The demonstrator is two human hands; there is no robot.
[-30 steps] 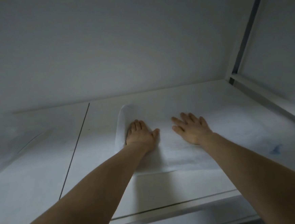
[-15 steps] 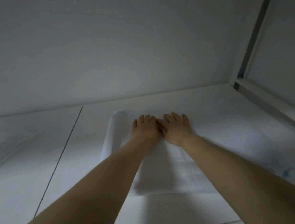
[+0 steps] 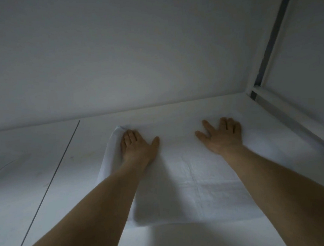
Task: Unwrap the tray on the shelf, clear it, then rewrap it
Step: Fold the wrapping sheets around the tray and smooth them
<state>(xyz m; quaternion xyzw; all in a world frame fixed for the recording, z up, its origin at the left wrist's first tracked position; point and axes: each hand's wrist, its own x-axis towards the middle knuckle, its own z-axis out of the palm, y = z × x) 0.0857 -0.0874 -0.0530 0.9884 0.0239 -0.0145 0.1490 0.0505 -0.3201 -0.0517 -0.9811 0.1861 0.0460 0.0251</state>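
Note:
A flat tray wrapped in white cloth lies on the white shelf in dim light. The tray itself is hidden under the wrap. My left hand presses flat on the wrap near its far left corner, where the cloth bulges up. Over on the far right part of the wrap, my right hand lies flat with its fingers spread. Neither hand grips anything.
The shelf's back wall rises just behind the tray. A metal frame post and rail close the right side. A dark seam runs through the shelf surface left of the tray.
Both hands were side by side at the middle of the wrap half a second ago. They have slid apart, the left toward the left corner and the right toward the right side.

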